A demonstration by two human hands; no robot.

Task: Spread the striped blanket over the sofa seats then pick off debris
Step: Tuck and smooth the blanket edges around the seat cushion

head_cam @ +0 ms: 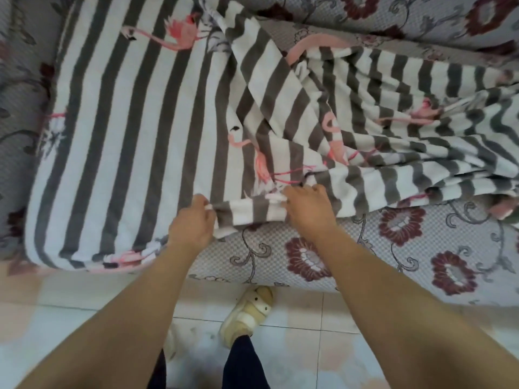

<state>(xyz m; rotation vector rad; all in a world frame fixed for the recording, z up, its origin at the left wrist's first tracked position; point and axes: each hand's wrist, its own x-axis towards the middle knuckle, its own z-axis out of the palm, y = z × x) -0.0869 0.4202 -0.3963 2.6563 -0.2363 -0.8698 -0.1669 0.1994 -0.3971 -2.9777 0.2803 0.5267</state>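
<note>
Grey-and-white striped fleece blanket with pink flamingos [134, 136] lies flat over the left seat of the floral-patterned grey sofa [365, 248] and bunched on the right. From the head view, I see both bare arms reaching forward. My left hand [193, 224] and right hand [307, 210] each pinch the blanket's front hem, fingers curled. One beige shoe [247, 313] stands on the pale tiled floor [70, 318].

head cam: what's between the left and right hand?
A short stretch of the striped blanket's front edge, held taut between the left hand and right hand, over the floral sofa seat.
</note>
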